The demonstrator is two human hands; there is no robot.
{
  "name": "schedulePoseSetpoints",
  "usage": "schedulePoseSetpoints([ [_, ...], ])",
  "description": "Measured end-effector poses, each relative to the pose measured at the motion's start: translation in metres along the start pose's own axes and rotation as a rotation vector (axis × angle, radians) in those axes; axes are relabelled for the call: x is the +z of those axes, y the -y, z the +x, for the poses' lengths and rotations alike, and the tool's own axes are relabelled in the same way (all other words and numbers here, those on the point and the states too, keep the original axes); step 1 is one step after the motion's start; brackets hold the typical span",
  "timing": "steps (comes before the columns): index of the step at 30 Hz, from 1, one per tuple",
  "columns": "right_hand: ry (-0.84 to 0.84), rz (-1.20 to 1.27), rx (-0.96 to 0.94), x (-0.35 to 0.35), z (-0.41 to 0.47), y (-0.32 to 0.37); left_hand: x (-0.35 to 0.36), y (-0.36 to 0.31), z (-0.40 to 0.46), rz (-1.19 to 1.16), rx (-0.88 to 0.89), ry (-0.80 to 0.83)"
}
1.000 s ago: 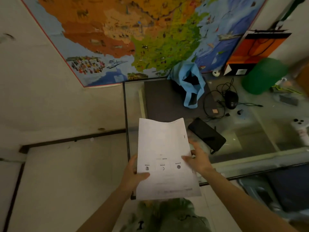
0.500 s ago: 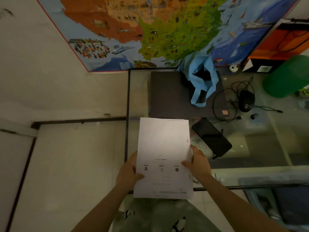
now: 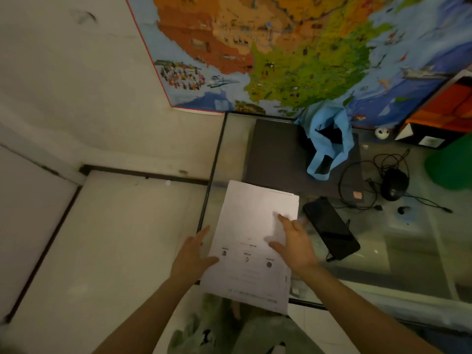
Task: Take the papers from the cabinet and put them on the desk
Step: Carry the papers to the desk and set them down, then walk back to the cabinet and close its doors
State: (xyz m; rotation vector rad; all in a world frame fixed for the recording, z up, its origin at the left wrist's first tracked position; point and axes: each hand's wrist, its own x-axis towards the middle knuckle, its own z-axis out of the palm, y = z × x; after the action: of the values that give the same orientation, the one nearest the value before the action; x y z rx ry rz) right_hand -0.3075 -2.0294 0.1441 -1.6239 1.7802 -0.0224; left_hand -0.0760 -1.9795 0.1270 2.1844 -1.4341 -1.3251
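A stack of white papers (image 3: 251,227) with small print lies at the near left corner of the glass desk (image 3: 408,264), its lower end sticking out past the front edge. My left hand (image 3: 192,254) is at the stack's left edge, fingers spread beside it and the thumb touching the sheet. My right hand (image 3: 296,241) rests flat on top of the papers near their right side, fingers apart. The cabinet is not in view.
On the desk: a dark mat (image 3: 278,154), a blue cloth bag (image 3: 329,139), a black phone (image 3: 332,229) just right of the papers, a black mouse (image 3: 394,183) with tangled cables, a green object (image 3: 452,164). A colourful map (image 3: 293,52) hangs on the wall. Pale floor lies left.
The papers have gone from being held up by both hands to lying on the desk corner. My left hand has let go and spread; my right hand has moved on top.
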Motion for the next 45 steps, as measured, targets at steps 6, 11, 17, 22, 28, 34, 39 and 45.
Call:
schedulePoseSetpoints([
  [6, 0.086, -0.170, -0.293, 0.018, -0.004, 0.061, -0.022, 0.035, -0.047, -0.038, -0.004, -0.256],
  [11, 0.161, -0.300, -0.579, 0.061, -0.029, 0.128, -0.055, 0.090, -0.108, -0.035, -0.113, -0.474],
  [17, 0.201, -0.507, -0.902, 0.136, -0.098, 0.223, -0.092, 0.181, -0.208, -0.022, -0.325, -0.706],
  [22, 0.273, -0.580, -1.152, 0.221, -0.194, 0.299, -0.109, 0.267, -0.315, -0.041, -0.535, -0.854],
  [28, 0.390, -0.627, -1.465, 0.323, -0.321, 0.362, -0.106, 0.353, -0.442, -0.073, -0.826, -0.986],
  [34, 0.552, -0.726, -1.846, 0.412, -0.454, 0.401, -0.068, 0.409, -0.551, -0.220, -1.105, -1.122],
  [39, 0.695, -0.814, -2.122, 0.476, -0.559, 0.410, -0.039, 0.447, -0.625, -0.350, -1.330, -1.264],
  [45, 0.954, -0.861, -2.367, 0.544, -0.675, 0.412, -0.014, 0.485, -0.698, -0.519, -1.591, -1.372],
])
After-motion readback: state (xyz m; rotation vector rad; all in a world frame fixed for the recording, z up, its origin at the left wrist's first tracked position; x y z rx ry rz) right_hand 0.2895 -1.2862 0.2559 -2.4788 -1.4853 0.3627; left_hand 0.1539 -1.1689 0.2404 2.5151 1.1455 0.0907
